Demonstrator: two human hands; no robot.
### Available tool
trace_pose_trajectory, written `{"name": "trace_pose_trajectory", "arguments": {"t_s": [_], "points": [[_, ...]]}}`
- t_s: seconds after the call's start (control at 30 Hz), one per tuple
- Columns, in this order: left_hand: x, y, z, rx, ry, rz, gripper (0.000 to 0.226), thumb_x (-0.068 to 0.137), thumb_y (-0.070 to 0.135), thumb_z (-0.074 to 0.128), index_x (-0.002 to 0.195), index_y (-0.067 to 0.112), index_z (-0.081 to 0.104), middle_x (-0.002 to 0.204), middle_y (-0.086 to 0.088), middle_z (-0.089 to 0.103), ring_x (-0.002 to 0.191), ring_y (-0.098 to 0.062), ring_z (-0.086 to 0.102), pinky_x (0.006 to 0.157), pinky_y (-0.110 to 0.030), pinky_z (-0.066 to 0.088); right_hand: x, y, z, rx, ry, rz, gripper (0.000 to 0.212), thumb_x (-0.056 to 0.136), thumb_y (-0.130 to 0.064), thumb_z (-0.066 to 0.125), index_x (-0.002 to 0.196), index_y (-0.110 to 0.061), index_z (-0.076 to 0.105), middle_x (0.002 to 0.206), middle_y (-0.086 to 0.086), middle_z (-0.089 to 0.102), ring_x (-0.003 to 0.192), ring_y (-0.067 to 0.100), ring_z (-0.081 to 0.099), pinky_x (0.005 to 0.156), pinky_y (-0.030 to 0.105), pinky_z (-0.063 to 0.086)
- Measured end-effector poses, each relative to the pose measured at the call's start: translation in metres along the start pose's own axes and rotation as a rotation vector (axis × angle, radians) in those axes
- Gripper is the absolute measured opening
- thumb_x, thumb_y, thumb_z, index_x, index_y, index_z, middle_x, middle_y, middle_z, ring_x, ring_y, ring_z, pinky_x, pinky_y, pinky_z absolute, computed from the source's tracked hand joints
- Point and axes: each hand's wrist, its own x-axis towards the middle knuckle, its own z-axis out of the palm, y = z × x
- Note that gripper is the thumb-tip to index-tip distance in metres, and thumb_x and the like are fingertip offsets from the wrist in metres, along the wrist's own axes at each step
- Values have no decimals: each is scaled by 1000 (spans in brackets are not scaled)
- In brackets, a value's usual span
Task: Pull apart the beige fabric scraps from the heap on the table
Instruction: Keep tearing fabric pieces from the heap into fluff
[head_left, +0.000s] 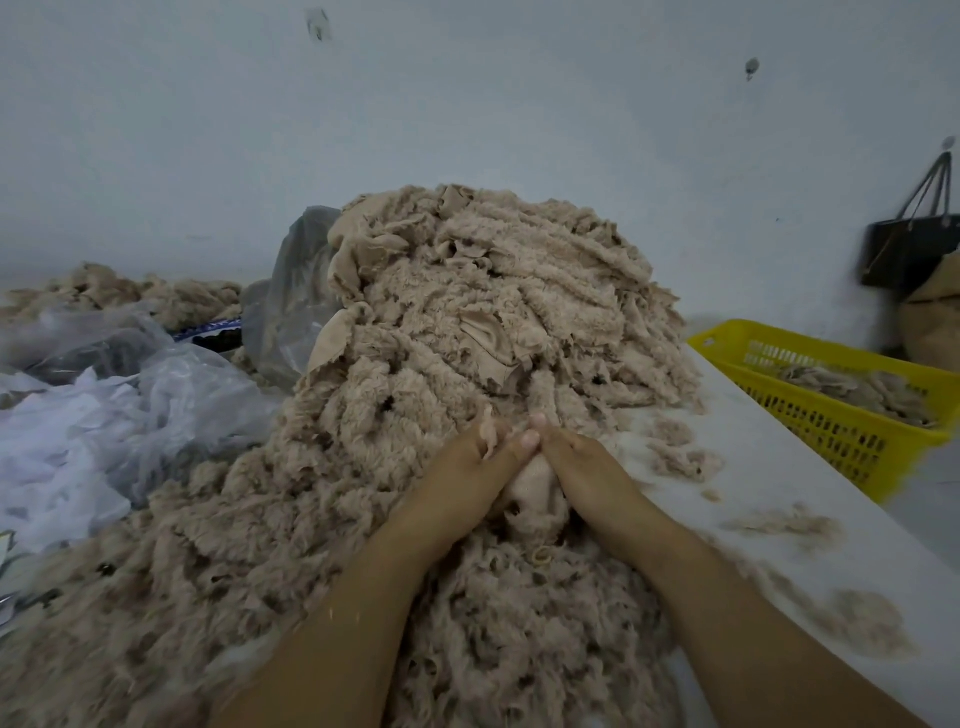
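Beige, fluffy fabric scraps fill the head view; the heap (467, 312) rises at the middle of the white bench (779, 493) and spreads toward the near edge and the left, with smooth-backed pieces showing among the pile near its top; both bare forearms reach in from the near edge and meet at the heap's near slope. Left grip (467, 467) and right grip (582, 467) sit side by side, thumbs almost touching at the far end; each is clenched on one beige scrap (535, 483), whose pale smooth backing shows between them, and a tuft of fluff sticks up by the left thumb. Loose tufts (680, 457) lie on the bare bench just right of the heap, with more lint nearer along the right side. Yellow slotted basket (810, 345) stands at the far right, with some beige scraps inside it; behind it a black bag (909, 249) hangs on the pale wall above a brown sack (935, 322). Clear plastic bags (130, 415) are bunched on the left; beyond them, far left, lies a smaller beige pile (130, 296).
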Motion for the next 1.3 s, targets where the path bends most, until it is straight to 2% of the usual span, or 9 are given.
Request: {"name": "trace_pose_trajectory", "arguments": {"t_s": [0.1,0.23,0.37,0.5,0.63,0.77,0.9,1.1,1.3], "points": [[1,-1,1,-53,45,-32,32,99,49,52,83,23,63,60,9,60,55,-6,56,50,-16,44,0,-1,3,14,-19,-21,55,85,-69,48,106,-26,76,101,-2,77,98,13,72,94,32,52],[5,-1,3,-205,169,-133,27,101,42,52,91,27,72,89,2,77,85,-13,73,71,-29,59,2,-4,9,64,-19,-41,55,79,-73,54,102,-29,77,106,13,75,104,29,69,103,48,49],[8,2,8,-251,343,-239,39,97,34,57,64,18,72,64,2,72,57,-12,68,47,-20,49,2,-3,11,102,-21,-33,93,63,-84,62,106,-1,68,112,36,62,108,52,59,101,59,45],[13,0,-17,-417,587,-297,40,93,20,53,53,17,55,48,2,51,40,-13,44,40,-18,35,1,-2,-7,140,33,-44,58,77,-66,61,90,-13,78,91,15,76,85,27,74,76,31,57],[13,-7,-33,-540,669,-231,51,100,15,43,50,17,46,44,3,37,35,-10,25,35,-20,21,4,-6,-26,437,227,24,53,84,-59,56,93,-12,78,98,16,76,90,27,74,72,32,59],[15,-10,-19,-79,569,-290,28,100,26,48,76,14,57,65,-5,54,53,-15,45,50,-27,36,7,-9,-34,725,279,97,57,88,-55,51,121,-11,64,110,12,74,100,26,72,84,42,58],[11,-8,-12,297,472,55,12,94,27,52,84,21,47,90,3,48,78,-20,46,63,-33,37,8,-10,-38,873,261,118,54,98,-54,44,127,-11,60,116,12,73,104,27,71,95,46,53],[6,-5,5,495,187,211,38,95,51,51,127,31,57,121,15,54,117,-6,44,93,-23,36,6,-7,-40,981,98,153,81,72,-69,57,125,-7,64,122,22,68,107,38,68,87,54,55],[13,-15,-12,526,300,7,16,99,31,54,88,26,65,85,8,59,93,-16,54,75,-33,44,7,-5,-43,1021,155,157,80,77,-75,55,125,-13,65,118,16,71,98,33,72,67,46,61]]}}
